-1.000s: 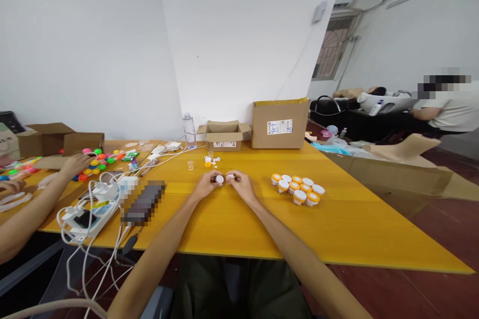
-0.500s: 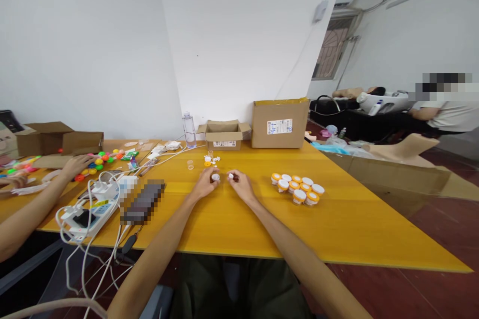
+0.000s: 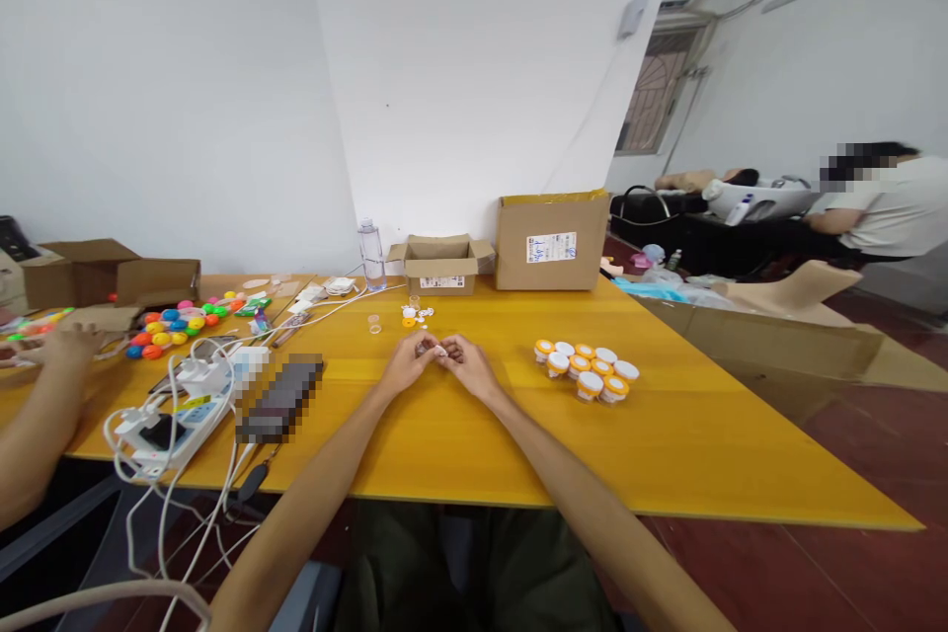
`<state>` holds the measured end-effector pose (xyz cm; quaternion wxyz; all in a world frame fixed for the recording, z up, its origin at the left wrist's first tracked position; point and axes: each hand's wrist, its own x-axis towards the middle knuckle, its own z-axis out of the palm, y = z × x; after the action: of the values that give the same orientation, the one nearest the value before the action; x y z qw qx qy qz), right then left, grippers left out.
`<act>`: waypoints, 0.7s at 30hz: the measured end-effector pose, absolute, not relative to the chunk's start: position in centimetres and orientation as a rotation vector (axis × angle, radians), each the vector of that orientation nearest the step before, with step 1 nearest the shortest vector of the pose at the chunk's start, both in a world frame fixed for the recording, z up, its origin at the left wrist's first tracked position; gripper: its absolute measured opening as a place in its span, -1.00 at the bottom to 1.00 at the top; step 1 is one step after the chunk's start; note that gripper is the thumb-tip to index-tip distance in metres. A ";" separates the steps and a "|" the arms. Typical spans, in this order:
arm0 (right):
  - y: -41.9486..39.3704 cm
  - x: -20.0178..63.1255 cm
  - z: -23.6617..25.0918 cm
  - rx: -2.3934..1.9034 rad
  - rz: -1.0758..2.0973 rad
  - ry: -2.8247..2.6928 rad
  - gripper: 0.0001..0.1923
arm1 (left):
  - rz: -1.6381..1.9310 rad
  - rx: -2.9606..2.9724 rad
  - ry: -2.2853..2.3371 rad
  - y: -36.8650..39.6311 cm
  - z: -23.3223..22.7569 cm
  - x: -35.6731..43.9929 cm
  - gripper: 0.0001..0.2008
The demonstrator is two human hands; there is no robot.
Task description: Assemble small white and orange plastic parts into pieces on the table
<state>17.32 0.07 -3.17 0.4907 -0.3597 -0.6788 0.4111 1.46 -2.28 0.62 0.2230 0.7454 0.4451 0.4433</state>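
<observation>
**Ana:** Yellow tabletop (image 3: 667, 454) against a white wall. Take the small open cardboard box (image 3: 441, 264) at the back as the landmark and go left to right.

**Ben:** Far left of it, a co-worker's hand (image 3: 66, 346) rests near a heap of coloured caps (image 3: 174, 324), too many to count. Nearer, one white power strip (image 3: 174, 415) with tangled cables. Just left of the box, one clear water bottle (image 3: 368, 255).

**Ana:** And in front of the box?

**Ben:** The left hand (image 3: 406, 365) and right hand (image 3: 466, 367), fingertips touching, both pinched on one small white piece (image 3: 439, 352). What it is, I cannot tell. Half a second ago the hands were apart, each holding its own white bit; now they have come together.

**Ana:** Right of the box?

**Ben:** One larger cardboard carton (image 3: 552, 240), and before it a cluster of little jars (image 3: 585, 371), about nine, with orange or white tops.
</observation>
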 end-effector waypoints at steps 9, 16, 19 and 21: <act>-0.6 17.7 -2.2 -0.893 0.912 -1.703 -0.73 | 1.259 1.909 1.169 -1.9 0.6 1.3 -0.78; -0.4 17.8 -2.4 -0.891 0.954 -1.690 -0.73 | 1.242 1.901 1.117 -2.1 1.0 1.2 -0.80; -0.4 17.8 -2.3 -0.872 0.948 -1.700 -0.71 | 1.247 1.885 1.131 -2.1 1.2 1.2 -0.81; -0.5 17.8 -2.2 -0.863 0.947 -1.708 -0.69 | 1.258 1.874 1.132 -2.1 1.2 1.2 -0.82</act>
<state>17.76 -0.46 -2.25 0.4822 -0.3541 -0.7008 0.3886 1.15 -2.07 1.21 0.3032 0.7073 0.4273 0.4747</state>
